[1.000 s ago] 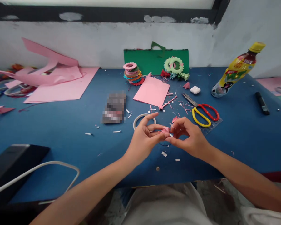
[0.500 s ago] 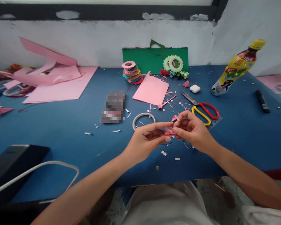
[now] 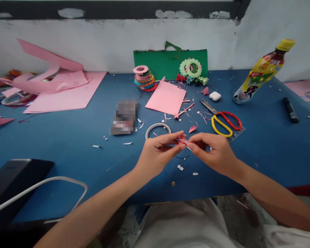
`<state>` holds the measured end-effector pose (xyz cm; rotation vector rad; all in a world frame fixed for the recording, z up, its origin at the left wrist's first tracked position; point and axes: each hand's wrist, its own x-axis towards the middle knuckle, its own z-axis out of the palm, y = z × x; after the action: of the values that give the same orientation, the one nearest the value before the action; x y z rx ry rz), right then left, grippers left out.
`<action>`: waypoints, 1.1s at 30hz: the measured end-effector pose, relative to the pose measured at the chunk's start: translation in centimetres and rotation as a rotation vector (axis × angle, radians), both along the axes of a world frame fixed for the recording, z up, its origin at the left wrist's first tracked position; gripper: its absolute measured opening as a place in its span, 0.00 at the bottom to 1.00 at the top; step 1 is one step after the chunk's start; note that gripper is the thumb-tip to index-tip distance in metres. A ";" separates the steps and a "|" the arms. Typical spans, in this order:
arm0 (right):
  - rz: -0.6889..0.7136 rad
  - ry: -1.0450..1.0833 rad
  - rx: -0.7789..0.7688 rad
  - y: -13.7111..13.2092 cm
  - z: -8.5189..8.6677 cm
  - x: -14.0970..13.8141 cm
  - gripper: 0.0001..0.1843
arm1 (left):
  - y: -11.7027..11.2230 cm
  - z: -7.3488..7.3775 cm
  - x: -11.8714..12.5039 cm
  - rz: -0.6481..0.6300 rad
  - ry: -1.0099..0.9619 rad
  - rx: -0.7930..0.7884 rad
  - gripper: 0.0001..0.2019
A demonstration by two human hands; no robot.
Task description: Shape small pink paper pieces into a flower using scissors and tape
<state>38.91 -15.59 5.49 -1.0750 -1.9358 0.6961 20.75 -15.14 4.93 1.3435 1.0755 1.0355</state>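
Between the fingertips of both hands is a small folded piece of pink paper [image 3: 182,140]. My left hand [image 3: 157,151] pinches it from the left with thumb and fingers. From the other side, my right hand [image 3: 214,150] is closed on its right end, where a thin white strip [image 3: 188,148] shows under the thumb. A roll of tape [image 3: 158,125] lies just beyond my left hand. Another folded pink paper piece [image 3: 192,129] rests beyond the fingertips, and scissors [image 3: 222,119] with one red and one yellow handle lie past my right hand.
Pink paper [image 3: 167,97], a green sheet [image 3: 155,60] and a stack of paper rings [image 3: 144,81] stand farther back. A bottle [image 3: 263,74] and black marker [image 3: 290,109] are at right. Left are a blurred flat object [image 3: 125,117], a black box [image 3: 18,182] and white cable [image 3: 67,179].
My right hand has come down and closed at the pink paper's end; the white strip it held up is now against the paper. The paper has turned and shifted slightly left.
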 end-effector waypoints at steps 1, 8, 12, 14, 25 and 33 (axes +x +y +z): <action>-0.007 -0.034 0.024 0.0 -0.1 0.0 0.07 | -0.1 -0.1 0.0 0.003 0.008 0.014 0.17; -0.038 -0.153 0.099 0.2 -0.5 -0.1 0.09 | -0.2 -0.3 0.2 0.005 0.083 0.120 0.15; -0.039 -0.173 0.079 0.2 -0.5 -0.1 0.09 | -0.2 -0.5 0.2 -0.002 0.093 0.104 0.15; -0.039 -0.178 0.065 0.2 -0.5 -0.1 0.09 | -0.2 -0.7 0.1 -0.006 0.111 0.110 0.15; -0.059 -0.160 -0.054 0.2 -0.5 -0.1 0.08 | -0.2 -1.1 0.2 -0.014 0.218 0.245 0.14; -0.088 -0.133 -0.160 0.6 -0.5 0.0 0.09 | -0.4 -1.3 0.2 -0.022 0.313 0.440 0.12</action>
<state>38.88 -15.03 5.01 -1.3269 -1.9563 0.7577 20.98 -15.51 3.66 1.9175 1.0924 1.1101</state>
